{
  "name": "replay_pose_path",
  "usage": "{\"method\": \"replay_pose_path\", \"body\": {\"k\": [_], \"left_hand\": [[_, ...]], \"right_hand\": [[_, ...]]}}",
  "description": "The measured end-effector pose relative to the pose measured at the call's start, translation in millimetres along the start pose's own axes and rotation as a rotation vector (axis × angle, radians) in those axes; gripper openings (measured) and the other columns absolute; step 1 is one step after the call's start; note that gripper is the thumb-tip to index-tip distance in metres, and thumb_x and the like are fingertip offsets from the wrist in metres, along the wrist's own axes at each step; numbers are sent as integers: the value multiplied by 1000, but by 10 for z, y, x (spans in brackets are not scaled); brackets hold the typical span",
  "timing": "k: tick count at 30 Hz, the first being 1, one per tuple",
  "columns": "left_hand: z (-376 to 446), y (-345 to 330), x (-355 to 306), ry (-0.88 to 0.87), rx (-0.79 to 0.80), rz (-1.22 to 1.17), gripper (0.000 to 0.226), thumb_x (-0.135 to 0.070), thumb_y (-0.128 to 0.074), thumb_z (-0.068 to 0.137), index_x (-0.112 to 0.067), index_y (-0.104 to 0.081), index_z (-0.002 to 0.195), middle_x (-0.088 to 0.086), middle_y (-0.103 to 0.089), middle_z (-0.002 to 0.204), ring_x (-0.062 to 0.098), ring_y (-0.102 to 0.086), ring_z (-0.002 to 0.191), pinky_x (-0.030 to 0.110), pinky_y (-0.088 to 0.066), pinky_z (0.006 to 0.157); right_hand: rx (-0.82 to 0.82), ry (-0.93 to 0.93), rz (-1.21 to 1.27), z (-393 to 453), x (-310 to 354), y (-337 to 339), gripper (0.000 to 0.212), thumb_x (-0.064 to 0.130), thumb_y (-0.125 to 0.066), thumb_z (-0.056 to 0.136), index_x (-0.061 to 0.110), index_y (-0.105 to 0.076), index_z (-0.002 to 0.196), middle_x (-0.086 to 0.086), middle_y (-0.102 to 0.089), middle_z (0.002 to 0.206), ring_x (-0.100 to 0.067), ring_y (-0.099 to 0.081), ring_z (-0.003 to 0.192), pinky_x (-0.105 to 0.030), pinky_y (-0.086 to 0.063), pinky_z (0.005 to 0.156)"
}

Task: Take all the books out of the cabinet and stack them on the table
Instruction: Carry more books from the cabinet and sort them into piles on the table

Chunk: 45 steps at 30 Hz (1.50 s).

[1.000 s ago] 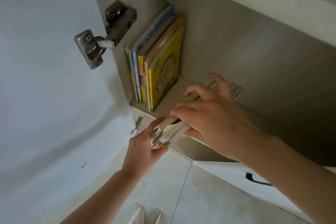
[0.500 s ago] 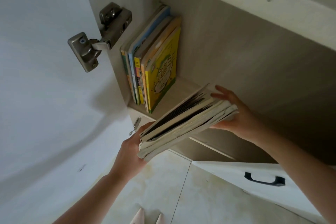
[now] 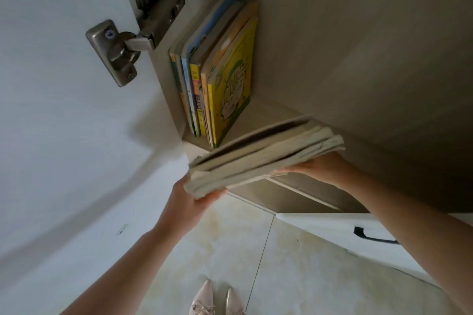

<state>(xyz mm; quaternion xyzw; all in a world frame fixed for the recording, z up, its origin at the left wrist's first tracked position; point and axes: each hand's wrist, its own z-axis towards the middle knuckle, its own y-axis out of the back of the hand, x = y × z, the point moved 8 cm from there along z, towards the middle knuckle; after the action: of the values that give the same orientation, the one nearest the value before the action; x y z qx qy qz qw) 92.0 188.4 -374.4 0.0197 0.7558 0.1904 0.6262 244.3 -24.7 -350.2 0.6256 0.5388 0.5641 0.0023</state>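
Books held flat in two hands, just outside the cabinet

Stack of books (image 3: 263,155) lies flat, page edges facing us, its long side running from low left up to the right. Left hand (image 3: 190,202) holds the near end from below, thumb curled up. Right hand (image 3: 320,167) holds the far end from below. More upright books (image 3: 217,77) stand on the cabinet shelf (image 3: 258,116)
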Motion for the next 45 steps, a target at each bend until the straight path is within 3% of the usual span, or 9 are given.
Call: {"method": "replay_pose_path", "body": {"k": [5,8,13,17,20,23,28,33,45], "left_hand": [[95,41,32,58,39,-6,46,-45,-75,66,-31,-67,109,-19,-72,105,2,-67,99,34,-57,85],[13,14,75,145,72,-49,53,-36,-81,62,-27,-64,112,-15,-73,103,10,-69,92,34,-57,81],[-301,-9,-77,251,127,-244,63,-25,-80,63,-20,-57,121,-2,-71,114,19,-68,103,35,-57,85],[-720,16,-393,331,117,-458,67,-10,-75,68,-26,-51,129,1,-68,120,21,-65,111,42,-54,89],[-1086,76,-634,416,24,-638,70,-1,-74,67,-23,-51,129,6,-68,120,28,-65,111,45,-54,90],[-1422,84,-931,448,-38,-726,62,-4,-68,76,-23,-51,132,6,-68,122,28,-64,112,45,-52,92],[-1930,111,-1370,506,-140,-728,57,-16,-74,74,-24,-56,128,6,-70,117,30,-67,107,50,-53,90],[-2340,196,-1733,511,-192,-682,50,-12,-76,74,-21,-60,121,8,-73,107,29,-71,92,45,-60,74],[-3441,574,-1985,559,-614,-778,65,-23,-78,73,-36,-38,123,8,-72,105,35,-72,90,58,-56,80]], "right_hand": [[-112,21,100,-75,22,30,45,22,-84,68,38,-61,104,9,-68,112,2,-61,106,-23,-49,95],[-64,-9,128,-166,24,-13,37,14,-79,75,26,-60,104,9,-68,102,18,-59,92,-5,-45,81],[-47,-49,100,-536,144,-112,41,53,-66,80,26,-55,109,4,-65,108,-4,-60,105,-21,-44,94],[-38,-132,325,-1015,433,-97,40,29,-64,89,18,-33,66,14,-28,58,-1,-32,54,-18,-29,59],[20,-159,619,-1392,680,-135,5,21,-62,90,18,-61,94,16,-68,85,0,-64,82,-20,-49,80],[30,-221,756,-1715,952,-129,43,25,-62,89,27,-52,131,7,-66,123,-13,-63,113,-36,-49,97],[-19,-226,721,-2166,1264,-45,37,34,-64,89,28,-51,122,8,-66,119,-6,-62,110,-36,-48,100],[-14,-173,715,-2561,1622,87,16,20,-56,94,34,-55,103,32,-69,85,19,-62,80,0,-45,60],[106,-98,500,-2901,2464,-68,12,40,-64,87,29,-61,93,19,-69,85,8,-64,83,-10,-45,61]]}}
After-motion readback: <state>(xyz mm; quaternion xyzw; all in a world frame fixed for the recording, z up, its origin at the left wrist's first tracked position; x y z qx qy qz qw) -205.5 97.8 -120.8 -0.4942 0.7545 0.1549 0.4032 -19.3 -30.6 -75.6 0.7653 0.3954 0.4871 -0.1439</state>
